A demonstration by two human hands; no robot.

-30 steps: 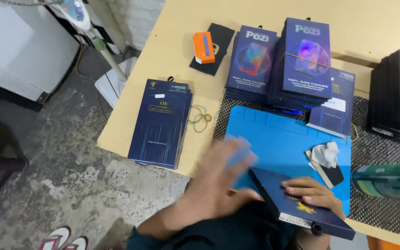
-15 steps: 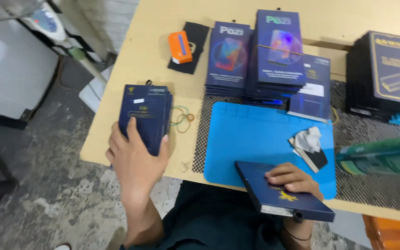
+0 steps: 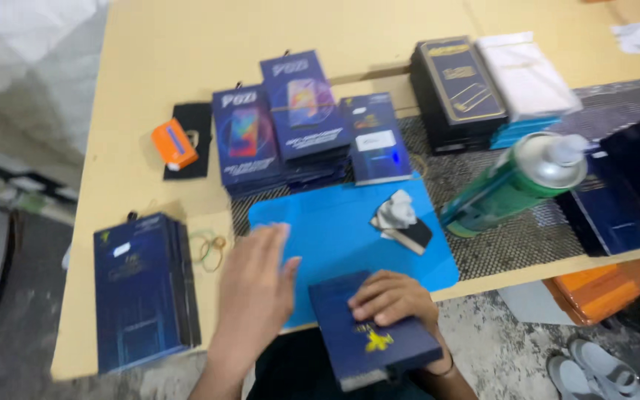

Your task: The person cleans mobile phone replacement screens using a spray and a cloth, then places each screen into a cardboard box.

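Note:
My right hand (image 3: 390, 298) rests on a dark blue flat box (image 3: 372, 337) with a gold emblem and holds it at the near edge of a blue work mat (image 3: 335, 222). My left hand (image 3: 255, 292) hovers open over the mat's left edge, fingers spread, holding nothing. To its left lies a stack of dark blue boxes (image 3: 142, 289) by the table's front edge. Rubber bands (image 3: 209, 248) lie between that stack and the mat.
Stacks of phone-accessory boxes (image 3: 290, 126) stand behind the mat, with black and white boxes (image 3: 483, 89) further right. A green spray bottle (image 3: 512, 181) lies on a dark mesh mat. An orange item (image 3: 174, 143) sits on a black pouch. A white cloth on a black block (image 3: 403, 220) lies on the mat.
My left hand has left the dark blue stack at the left and moved right, toward the box under my right hand. The view has shifted right.

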